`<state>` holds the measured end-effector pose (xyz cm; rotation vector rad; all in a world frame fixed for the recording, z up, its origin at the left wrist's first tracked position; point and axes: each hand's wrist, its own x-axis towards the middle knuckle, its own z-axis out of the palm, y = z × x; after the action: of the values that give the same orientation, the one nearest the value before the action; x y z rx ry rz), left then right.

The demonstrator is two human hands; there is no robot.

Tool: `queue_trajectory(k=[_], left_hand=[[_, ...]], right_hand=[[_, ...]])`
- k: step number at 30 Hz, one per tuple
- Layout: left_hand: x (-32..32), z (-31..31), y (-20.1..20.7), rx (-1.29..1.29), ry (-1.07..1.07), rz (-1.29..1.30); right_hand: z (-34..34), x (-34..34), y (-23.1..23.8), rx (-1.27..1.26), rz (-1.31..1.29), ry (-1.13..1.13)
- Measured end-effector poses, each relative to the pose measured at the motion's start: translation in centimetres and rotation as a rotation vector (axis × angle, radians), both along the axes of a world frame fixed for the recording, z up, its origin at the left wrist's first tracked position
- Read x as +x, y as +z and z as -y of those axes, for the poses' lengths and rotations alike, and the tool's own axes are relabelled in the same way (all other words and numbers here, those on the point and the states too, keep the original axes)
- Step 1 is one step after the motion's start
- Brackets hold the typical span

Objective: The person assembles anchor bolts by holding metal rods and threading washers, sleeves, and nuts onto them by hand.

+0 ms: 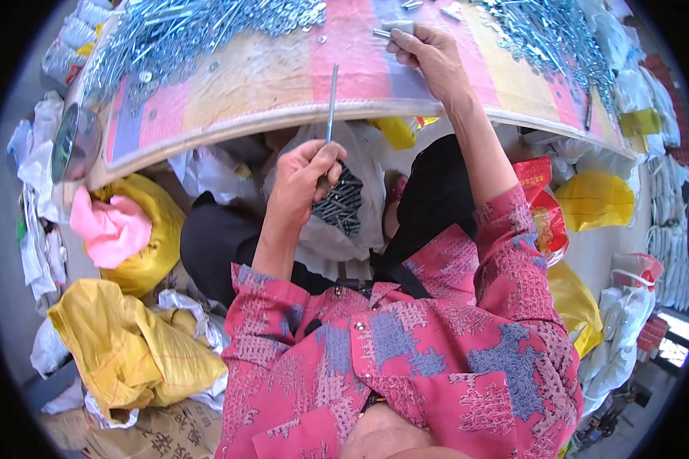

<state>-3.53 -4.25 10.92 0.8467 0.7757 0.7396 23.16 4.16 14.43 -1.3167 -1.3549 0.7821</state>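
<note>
My left hand (305, 176) is closed around the lower end of a thin, straight metal rod (332, 96). The rod stands nearly upright, its tip over the front of the table. Over the table, my right hand (430, 57) pinches a short silver metal cylinder (381, 34) between thumb and fingers. What the curled fingers cover is hidden. Just below and beside my left hand, a translucent plastic bag (298, 233) between my knees holds many dark screws or bolts (343, 203).
A striped cloth (230, 76) covers the table. Heaps of bluish metal rods and washers lie at its left (176, 34) and right (563, 46). A metal bowl (76, 143) is by the left corner. Yellow sacks (130, 344) sit on the left; a red bag (542, 206) is on the right.
</note>
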Motion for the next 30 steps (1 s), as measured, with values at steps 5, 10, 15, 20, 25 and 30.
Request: queue_trajectory(k=[5, 10, 15, 20, 25, 30], left_hand=[[-0.7, 0.0, 0.0, 0.035, 0.023, -0.047], [-2.0, 0.4, 0.5, 0.068, -0.060, -0.064], [-2.6, 1.0, 0.8, 0.168, 0.081, -0.089], [-5.0, 0.5, 0.5, 0.056, 0.157, 0.101], [-6.5, 0.5, 1.0, -0.056, 0.139, 0.232], [-6.3, 0.2, 0.4, 0.049, 0.163, 0.185]], right_hand=[[1.6, -1.8, 0.5, -0.023, 0.052, 0.024], [1.8, -4.7, 1.0, -0.054, 0.305, 0.328], [2.0, -8.4, 2.9, -0.388, -0.254, 0.509], [2.2, -13.2, 1.6, -0.553, -0.452, 0.564], [2.3, -14.4, 0.2, -0.565, -0.621, 0.694], [2.7, -14.9, -1.4, -0.419, -0.472, 0.567]])
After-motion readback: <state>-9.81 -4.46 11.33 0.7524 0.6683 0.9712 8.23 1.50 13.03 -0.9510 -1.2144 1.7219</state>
